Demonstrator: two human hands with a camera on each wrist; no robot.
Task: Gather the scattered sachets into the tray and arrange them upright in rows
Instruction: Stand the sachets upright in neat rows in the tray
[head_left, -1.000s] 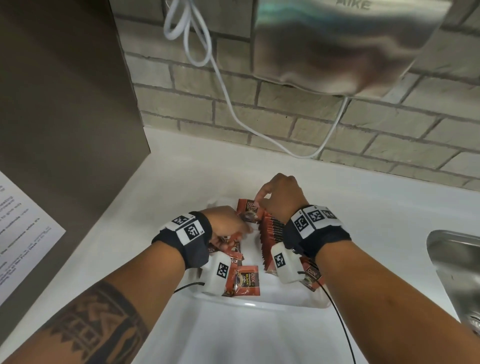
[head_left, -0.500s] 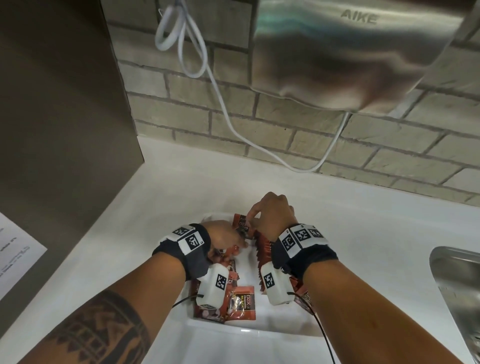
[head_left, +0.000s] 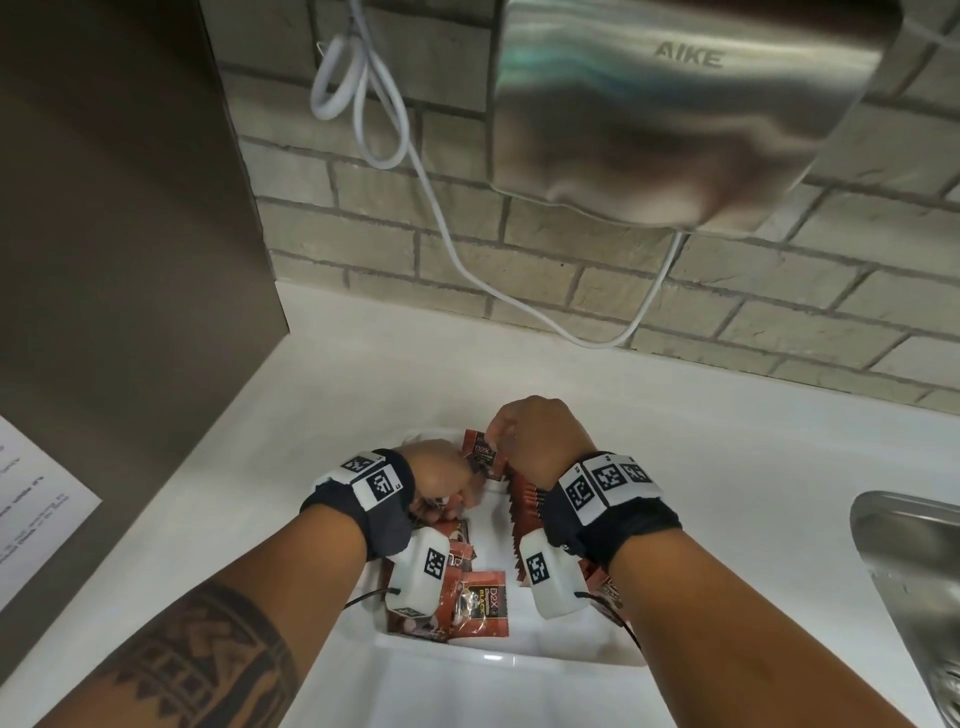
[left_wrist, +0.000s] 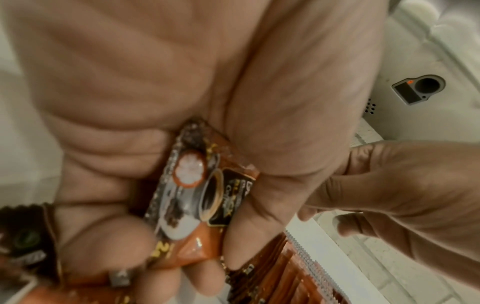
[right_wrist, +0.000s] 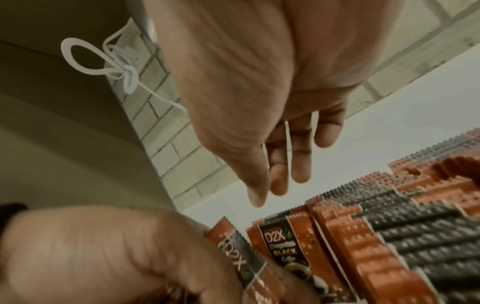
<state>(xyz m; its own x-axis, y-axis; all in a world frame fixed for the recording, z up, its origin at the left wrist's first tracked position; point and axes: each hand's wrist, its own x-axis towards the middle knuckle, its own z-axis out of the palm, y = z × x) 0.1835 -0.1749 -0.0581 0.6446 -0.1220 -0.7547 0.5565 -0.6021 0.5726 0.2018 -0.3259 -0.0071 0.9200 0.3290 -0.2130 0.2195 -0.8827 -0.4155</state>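
Because the sachets must stand up in rows, the left hand (head_left: 441, 475) has its fingers curled round one sachet (left_wrist: 192, 197), ready to add it. Its thumb pins the packet so it won't slip. The right hand (head_left: 535, 441) reaches over the far end of the standing row (head_left: 524, 506) in the white tray (head_left: 519, 662), probably to stop it tipping; its fingers look loose, and I can't tell if they pinch anything. Some loose sachets (head_left: 480, 603) lie flat in the tray, waiting.
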